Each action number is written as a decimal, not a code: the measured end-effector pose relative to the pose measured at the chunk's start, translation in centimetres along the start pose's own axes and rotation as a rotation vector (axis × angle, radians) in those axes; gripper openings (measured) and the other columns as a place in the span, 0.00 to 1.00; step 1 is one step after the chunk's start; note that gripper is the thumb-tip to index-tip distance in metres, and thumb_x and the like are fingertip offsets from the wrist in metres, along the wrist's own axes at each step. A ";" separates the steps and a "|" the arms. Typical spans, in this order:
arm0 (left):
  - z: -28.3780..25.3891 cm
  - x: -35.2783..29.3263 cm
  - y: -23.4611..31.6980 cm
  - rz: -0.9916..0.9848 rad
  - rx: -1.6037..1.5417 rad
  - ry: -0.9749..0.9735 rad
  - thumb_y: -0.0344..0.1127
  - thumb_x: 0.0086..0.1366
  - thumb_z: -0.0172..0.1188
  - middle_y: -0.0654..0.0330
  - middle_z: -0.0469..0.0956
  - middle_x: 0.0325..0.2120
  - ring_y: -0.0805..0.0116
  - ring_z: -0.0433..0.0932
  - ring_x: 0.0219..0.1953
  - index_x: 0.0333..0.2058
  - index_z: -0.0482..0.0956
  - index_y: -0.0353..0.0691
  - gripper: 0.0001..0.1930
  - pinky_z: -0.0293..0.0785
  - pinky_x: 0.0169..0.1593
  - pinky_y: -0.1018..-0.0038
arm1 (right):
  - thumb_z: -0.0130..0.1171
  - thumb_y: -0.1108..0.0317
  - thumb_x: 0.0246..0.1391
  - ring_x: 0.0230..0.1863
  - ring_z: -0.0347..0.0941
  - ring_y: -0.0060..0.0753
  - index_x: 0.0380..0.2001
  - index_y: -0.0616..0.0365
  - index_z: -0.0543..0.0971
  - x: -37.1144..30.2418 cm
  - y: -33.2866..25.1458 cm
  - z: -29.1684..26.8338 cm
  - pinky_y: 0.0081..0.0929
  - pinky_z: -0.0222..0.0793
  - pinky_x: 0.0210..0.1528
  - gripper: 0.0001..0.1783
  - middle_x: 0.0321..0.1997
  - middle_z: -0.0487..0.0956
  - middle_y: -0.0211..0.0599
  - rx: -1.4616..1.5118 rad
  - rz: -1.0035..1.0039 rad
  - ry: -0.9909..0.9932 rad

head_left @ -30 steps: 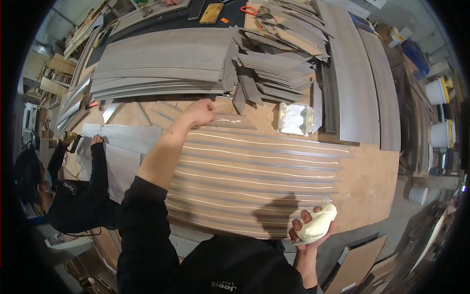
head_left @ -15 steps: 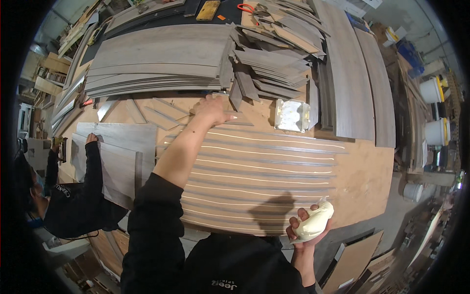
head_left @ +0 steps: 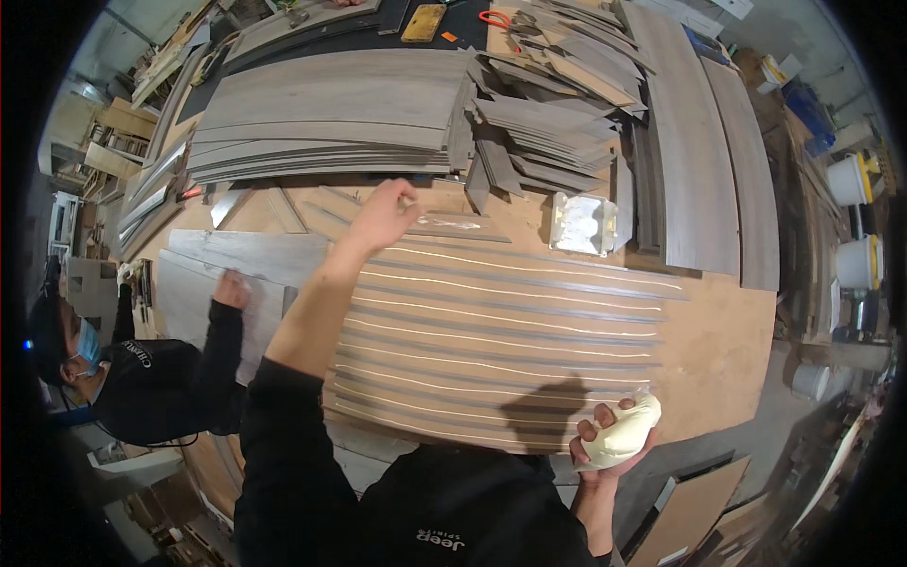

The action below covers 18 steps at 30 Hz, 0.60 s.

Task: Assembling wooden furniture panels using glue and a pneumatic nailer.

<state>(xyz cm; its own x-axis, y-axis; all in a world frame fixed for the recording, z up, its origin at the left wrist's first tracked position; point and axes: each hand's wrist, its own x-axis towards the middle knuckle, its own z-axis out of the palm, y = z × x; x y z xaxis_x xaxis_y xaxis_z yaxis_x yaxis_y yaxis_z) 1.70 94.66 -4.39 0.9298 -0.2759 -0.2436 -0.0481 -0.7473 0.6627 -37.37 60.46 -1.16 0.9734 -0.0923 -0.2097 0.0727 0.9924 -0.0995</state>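
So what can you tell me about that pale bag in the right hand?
The bag looks like thin, clear plastic, plump with smooth, pale-yellow paste. It leans, its fuller end toward the upper right, with loose film at the lower left. The right hand cups it, fingers curled over its left side, by the table's near edge. No opening is discernible.

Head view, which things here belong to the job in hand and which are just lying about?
Seem part of the job:
cream-coloured bag, held in the right hand
laid-out strips, bearing pale lines
white-smeared piece, beside the left hand

Probably just lying about:
yellow block, beyond the stacked planks
small orange piece, near it
white buckets, off to the right
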 end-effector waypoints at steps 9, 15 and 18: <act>-3.4 -6.8 -8.1 0.054 0.535 0.301 0.38 0.66 0.57 0.50 0.70 0.58 0.45 0.69 0.59 0.55 0.74 0.43 0.19 0.70 0.61 0.55 | 0.43 0.35 0.64 0.44 0.72 0.51 0.59 0.43 0.67 1.2 0.5 1.6 0.45 0.71 0.29 0.31 0.48 0.72 0.40 -0.075 0.071 0.008; -0.9 -5.7 -7.1 -0.118 0.640 0.305 0.37 0.67 0.56 0.54 0.66 0.61 0.43 0.65 0.61 0.60 0.69 0.46 0.22 0.75 0.57 0.55 | 0.42 0.35 0.65 0.43 0.74 0.51 0.59 0.42 0.67 2.5 1.3 3.0 0.44 0.71 0.27 0.30 0.47 0.73 0.40 -0.100 0.147 0.042; -2.1 -5.9 -5.9 -0.124 0.542 0.347 0.35 0.65 0.56 0.53 0.73 0.57 0.44 0.72 0.56 0.60 0.72 0.47 0.23 0.74 0.55 0.55 | 0.43 0.34 0.62 0.42 0.73 0.54 0.59 0.41 0.68 2.3 1.7 3.4 0.45 0.70 0.26 0.31 0.45 0.73 0.40 -0.097 0.149 0.070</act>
<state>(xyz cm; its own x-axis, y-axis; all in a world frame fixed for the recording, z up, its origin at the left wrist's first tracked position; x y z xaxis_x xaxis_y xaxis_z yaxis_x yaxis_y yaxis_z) -2.79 102.00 -5.39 0.9997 -0.0250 0.0079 -0.0260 -0.9849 0.1712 -34.30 62.18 1.54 0.9539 0.0467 -0.2963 -0.0962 0.9833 -0.1547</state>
